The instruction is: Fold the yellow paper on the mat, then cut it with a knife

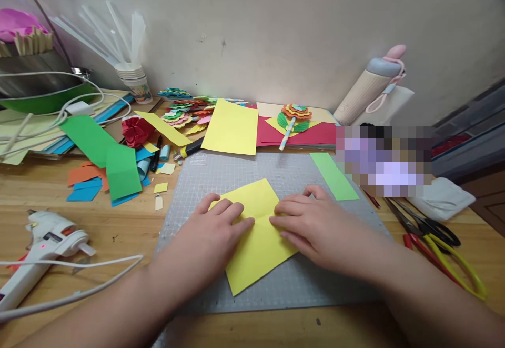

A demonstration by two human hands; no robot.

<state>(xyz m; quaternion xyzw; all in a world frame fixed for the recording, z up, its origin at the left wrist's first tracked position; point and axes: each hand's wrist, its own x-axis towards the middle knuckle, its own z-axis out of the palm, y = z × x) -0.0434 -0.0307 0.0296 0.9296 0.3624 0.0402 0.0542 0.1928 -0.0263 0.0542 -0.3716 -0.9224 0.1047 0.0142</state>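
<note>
A yellow sheet of paper with a faint crease across it lies turned at an angle on the grey cutting mat. My left hand rests on its left side, fingers apart and slightly bent, with the index fingertip near the crease. From the right, my right hand lays its outstretched fingers on the sheet, close to the middle. Neither hand grips anything; both press on the paper. Parts of the sheet's left and right edges are hidden under the hands. A light green paper strip lies on the mat beyond my right hand.
Left are a hot glue gun with a white cord, green paper and scraps. Behind the mat lie another yellow sheet and a paper flower. Scissors and a bottle are at right.
</note>
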